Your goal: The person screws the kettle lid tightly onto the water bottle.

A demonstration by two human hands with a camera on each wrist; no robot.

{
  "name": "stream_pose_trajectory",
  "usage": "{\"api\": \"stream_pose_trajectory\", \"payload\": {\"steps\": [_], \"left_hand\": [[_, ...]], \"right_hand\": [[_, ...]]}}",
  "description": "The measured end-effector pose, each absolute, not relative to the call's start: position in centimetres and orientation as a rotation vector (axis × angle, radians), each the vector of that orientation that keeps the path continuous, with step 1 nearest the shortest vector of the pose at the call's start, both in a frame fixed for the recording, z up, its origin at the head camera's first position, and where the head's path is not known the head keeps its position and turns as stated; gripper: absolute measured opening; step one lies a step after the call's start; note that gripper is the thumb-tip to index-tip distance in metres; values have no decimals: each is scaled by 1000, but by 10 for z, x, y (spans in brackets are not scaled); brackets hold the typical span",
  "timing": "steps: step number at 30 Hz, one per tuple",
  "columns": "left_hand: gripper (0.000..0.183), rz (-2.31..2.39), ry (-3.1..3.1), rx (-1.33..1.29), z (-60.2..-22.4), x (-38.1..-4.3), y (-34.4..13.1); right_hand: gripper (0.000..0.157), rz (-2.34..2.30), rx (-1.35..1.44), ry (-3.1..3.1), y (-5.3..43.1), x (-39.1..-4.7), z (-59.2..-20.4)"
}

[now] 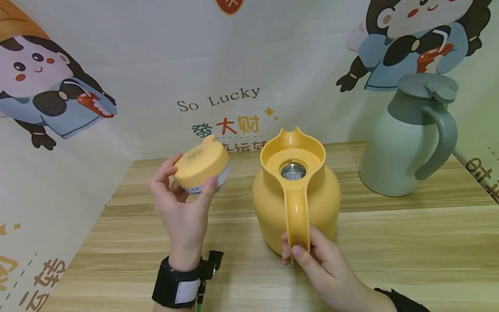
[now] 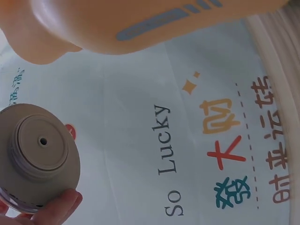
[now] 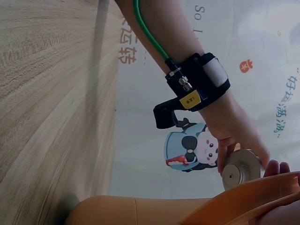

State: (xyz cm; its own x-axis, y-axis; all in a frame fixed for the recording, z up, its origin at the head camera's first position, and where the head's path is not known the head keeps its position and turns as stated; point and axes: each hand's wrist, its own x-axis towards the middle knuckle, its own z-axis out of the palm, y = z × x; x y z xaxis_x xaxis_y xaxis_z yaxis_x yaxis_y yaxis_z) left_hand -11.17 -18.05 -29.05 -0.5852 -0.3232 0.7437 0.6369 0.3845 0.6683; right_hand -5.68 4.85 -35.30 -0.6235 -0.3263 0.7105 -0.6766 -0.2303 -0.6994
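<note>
A yellow jug (image 1: 269, 203) stands upright on the wooden table, its round mouth uncovered and showing a shiny inner opening (image 1: 293, 171). My right hand (image 1: 327, 264) grips the lower part of its yellow handle (image 1: 297, 208). To the left, my left hand (image 1: 183, 208) holds the round yellow lid (image 1: 202, 162) in the air by its rim, thumb on one side and fingers on the other. In the left wrist view the underside of the lid (image 2: 47, 140) shows a round plug with a small central hole. The right wrist view also catches that lid (image 3: 241, 168) beyond the jug.
A green jug (image 1: 393, 151) with a lid and handle stands at the back right of the wooden table (image 1: 128, 260). Printed cloth (image 1: 156, 56) with cartoon figures and lettering rises behind and at the sides. A black strap with a camera (image 1: 183, 281) circles the left wrist.
</note>
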Motion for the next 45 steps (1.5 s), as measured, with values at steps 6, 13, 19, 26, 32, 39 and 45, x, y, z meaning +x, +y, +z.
{"api": "stream_pose_trajectory", "payload": {"steps": [6,13,19,26,32,39,45], "left_hand": [[60,-1309,-1646,-417,-281,-113,-173],[65,-1358,-1541,-480,-268,-115,-159],[66,-1368,-1510,-521,-255,-116,-146],[65,-1334,-1520,-606,-241,-116,-130],[62,-1310,-1517,-677,-237,-116,-117],[58,-1260,-1525,-781,-232,-115,-104],[56,-1190,-1548,-845,-230,-117,-96]], "right_hand": [[23,1942,1210,-1753,48,-57,-354],[23,1943,1213,-1749,48,-57,-354],[21,1935,1213,-1751,49,-57,-354],[18,1943,1224,-1745,49,-57,-353],[16,1958,1230,-1734,47,-58,-354],[16,1971,1241,-1720,46,-58,-354],[17,1967,1238,-1724,46,-58,-354]]}}
